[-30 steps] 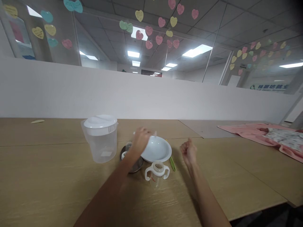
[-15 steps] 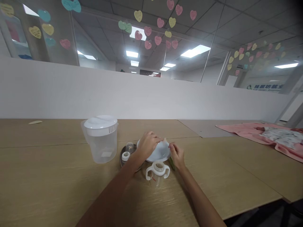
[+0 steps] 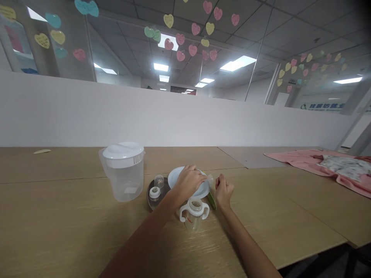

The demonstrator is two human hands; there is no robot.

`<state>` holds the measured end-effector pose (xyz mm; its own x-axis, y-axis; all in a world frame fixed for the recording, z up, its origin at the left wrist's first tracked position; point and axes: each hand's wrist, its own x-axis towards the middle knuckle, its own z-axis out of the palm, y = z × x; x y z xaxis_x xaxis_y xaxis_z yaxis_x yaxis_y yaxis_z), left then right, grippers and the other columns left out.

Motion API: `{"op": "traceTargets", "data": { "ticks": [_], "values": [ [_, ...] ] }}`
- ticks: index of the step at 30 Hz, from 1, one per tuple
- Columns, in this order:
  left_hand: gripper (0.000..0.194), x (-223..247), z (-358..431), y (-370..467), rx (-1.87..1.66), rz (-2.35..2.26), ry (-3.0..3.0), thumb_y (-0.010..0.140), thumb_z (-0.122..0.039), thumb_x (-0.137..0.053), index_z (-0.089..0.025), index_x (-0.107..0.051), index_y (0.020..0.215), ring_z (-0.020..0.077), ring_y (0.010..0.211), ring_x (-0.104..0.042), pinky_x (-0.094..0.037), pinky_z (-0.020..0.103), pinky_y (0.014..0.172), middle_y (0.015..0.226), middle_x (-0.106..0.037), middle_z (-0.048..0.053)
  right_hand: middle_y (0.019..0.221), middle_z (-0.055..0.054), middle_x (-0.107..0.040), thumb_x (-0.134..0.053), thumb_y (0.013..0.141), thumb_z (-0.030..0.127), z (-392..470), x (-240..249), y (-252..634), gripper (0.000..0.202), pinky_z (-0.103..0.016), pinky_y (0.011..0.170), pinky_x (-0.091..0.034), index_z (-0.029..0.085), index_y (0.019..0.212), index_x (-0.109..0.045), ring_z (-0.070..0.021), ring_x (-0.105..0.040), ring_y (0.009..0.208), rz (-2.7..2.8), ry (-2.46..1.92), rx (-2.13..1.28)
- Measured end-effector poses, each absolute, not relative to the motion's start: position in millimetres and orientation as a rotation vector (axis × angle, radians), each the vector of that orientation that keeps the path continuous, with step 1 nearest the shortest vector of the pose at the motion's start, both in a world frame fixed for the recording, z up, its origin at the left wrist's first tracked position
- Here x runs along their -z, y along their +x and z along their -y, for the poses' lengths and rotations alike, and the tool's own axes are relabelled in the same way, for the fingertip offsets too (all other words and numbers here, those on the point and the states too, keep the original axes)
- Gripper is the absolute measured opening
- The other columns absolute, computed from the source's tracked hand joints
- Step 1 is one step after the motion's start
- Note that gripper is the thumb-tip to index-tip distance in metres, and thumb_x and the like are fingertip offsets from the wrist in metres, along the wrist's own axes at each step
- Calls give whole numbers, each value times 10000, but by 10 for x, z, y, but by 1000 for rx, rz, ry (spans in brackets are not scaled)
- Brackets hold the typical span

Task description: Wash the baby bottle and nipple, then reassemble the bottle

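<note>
My left hand [image 3: 189, 180] is over the white bowl [image 3: 177, 177], its fingers closed on a small translucent piece [image 3: 210, 180] shaped like a bottle nipple. Just right of the bowl, my right hand [image 3: 224, 190] is closed; whatever it may hold is hidden. In front of the bowl, a clear baby bottle [image 3: 193, 222] with two white handles stands upright without a top. A dark round tray [image 3: 164, 190] beside the left wrist bears a clear cap [image 3: 159, 181] and a white bottle ring [image 3: 154, 192]. Part of a green, long thing [image 3: 211, 200] shows beside the bowl.
A clear plastic pitcher [image 3: 126, 181] with a white lid stands left of the tray. At the far right, a pink cloth [image 3: 292, 156] lies under a figure in patterned clothing [image 3: 344, 168]. A low white partition [image 3: 179, 119] runs behind the wooden table [image 3: 87, 227].
My left hand has moved slightly right, bringing the translucent piece beyond the bowl's right rim. My right hand has drawn a little right and away from the bowl.
</note>
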<state>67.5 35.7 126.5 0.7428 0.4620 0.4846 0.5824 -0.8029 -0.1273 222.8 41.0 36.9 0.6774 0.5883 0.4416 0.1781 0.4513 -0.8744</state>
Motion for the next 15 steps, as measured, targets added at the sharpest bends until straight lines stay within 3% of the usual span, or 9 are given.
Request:
{"op": "traceTargets", "data": {
  "ticks": [6,10,15],
  "values": [
    [215,-1292,-314,708,604,821,-2647,890,-190,-496,-221,-686,987,206,812,-544,-346,317,685,850,-709,49,438,89,-275,-463,795,458,-476,-447,2333,363,-228,380,-186,228,541,-342,-65,-237,377,578,-993,-447],
    [248,-1303,-345,667,576,859,-2682,866,-135,-491,-214,-688,993,205,826,-587,-392,304,707,875,-710,55,442,90,-267,-404,813,455,-525,-448,2553,343,-228,361,-224,245,563,-300,-76,-252,360,418,-1055,-377],
    [264,-1379,-425,511,976,1136,-2877,903,-229,-450,-213,-689,1015,166,848,-637,-453,243,732,995,-711,31,431,88,-244,-297,849,516,-578,-350,2728,386,-240,367,-223,253,567,-278,-90,-241,362,369,-1126,-286]
  ]
}}
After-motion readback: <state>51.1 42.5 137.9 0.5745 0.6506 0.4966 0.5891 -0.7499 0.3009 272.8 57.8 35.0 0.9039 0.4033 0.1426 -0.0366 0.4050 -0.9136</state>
